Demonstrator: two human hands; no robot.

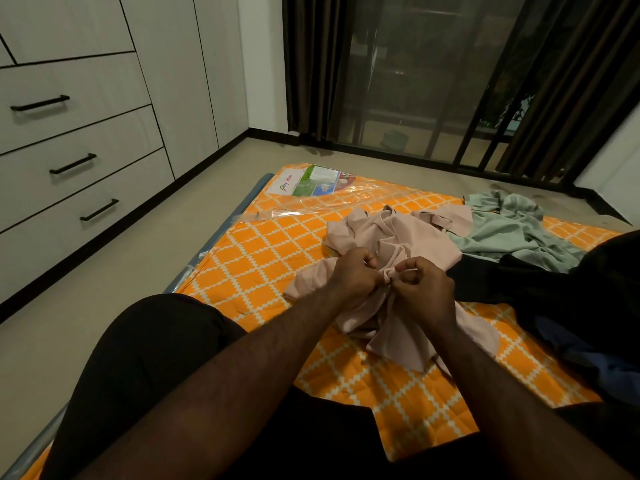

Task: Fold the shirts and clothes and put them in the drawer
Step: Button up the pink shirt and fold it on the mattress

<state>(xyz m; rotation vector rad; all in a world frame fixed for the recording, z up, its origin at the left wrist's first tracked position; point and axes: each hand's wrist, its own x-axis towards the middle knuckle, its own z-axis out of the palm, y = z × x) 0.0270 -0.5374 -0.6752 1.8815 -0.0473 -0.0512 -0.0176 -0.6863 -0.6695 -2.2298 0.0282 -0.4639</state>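
Orange quilted bedding (270, 251) with a white diamond pattern covers a low mattress, part of it under clear plastic. Drawers (69, 161) with black handles stand shut to the left; a dark curtained window is seen ahead. A pink shirt (398, 237) lies crumpled mid-mattress, a green garment (512, 226) beyond it. Bunched pink cloth is pinched between left hand (353, 271) and right hand (422, 289). Light, limp fabric is judged; seams or shoulders would be best gripped.

forearms bare, no sleeves | trousers (149, 358) black, maybe shorts
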